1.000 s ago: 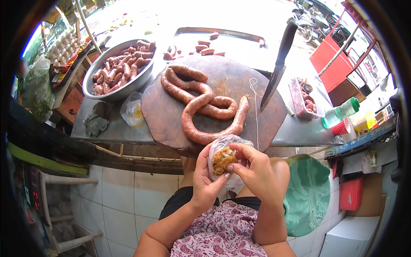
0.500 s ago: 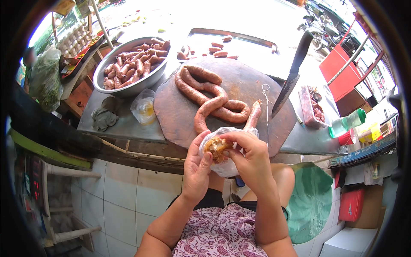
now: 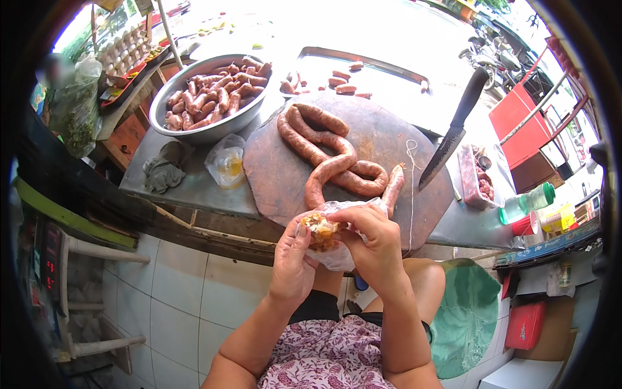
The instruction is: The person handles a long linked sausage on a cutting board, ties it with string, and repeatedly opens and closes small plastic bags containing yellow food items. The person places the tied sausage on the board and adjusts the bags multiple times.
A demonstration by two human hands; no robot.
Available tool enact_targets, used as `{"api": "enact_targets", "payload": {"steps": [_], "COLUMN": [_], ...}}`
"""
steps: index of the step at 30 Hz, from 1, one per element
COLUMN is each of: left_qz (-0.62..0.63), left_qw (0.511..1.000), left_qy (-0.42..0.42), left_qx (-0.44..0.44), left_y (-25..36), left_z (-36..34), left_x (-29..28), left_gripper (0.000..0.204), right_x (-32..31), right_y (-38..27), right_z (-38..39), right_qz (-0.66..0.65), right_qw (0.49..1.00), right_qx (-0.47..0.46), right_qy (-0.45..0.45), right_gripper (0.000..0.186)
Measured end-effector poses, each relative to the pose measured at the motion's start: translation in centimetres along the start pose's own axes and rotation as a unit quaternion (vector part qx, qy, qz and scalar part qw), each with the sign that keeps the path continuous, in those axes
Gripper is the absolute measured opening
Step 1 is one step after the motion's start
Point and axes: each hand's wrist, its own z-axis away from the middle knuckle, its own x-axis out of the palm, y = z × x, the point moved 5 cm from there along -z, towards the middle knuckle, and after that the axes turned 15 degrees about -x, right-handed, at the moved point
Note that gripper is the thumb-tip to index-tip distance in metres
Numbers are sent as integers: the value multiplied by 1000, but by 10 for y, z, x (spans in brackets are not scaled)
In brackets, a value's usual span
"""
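My left hand and my right hand together grip a golden-brown piece of food in a crumpled clear bag, with fingers and thumbs pressed on it. Just beyond them, a long coiled raw sausage lies on a worn wooden board. A white string runs down the board's right part. A large black-handled knife stands point down at the board's right edge.
A metal bowl of sausage links, a grey rag and a small bag are at left. A metal tray holds more links. At right are a meat container, green bottle and red cup. A green stool is below.
The view has shifted, so the table appears farther right. My hands have moved a little left relative to the board and turned the food, showing more of its pale inside.
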Motion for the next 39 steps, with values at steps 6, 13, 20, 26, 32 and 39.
{"api": "enact_targets", "payload": {"steps": [6,13,20,26,32,39], "left_qz": [32,50,67,90,103,97], "left_qw": [999,999,998,996,994,995], "left_qy": [-14,-8,-12,-21,-23,-29], "left_qx": [-6,5,1,-1,0,14], "left_y": [-2,-2,0,2,3,5], "left_z": [2,1,1,1,2,2], "left_x": [3,2,0,-1,0,0], "left_gripper": [39,38,33,32,31,32], "right_x": [0,10,13,19,22,27], "right_y": [2,5,4,13,20,25], "right_z": [11,10,2,6,4,1], "right_qz": [40,67,91,-7,-68,-130], "right_qw": [997,994,991,988,978,962], "right_qx": [11,7,8,93,145,191], "right_qy": [60,83,99,120,137,144], "right_gripper": [28,28,29,26,25,21]}}
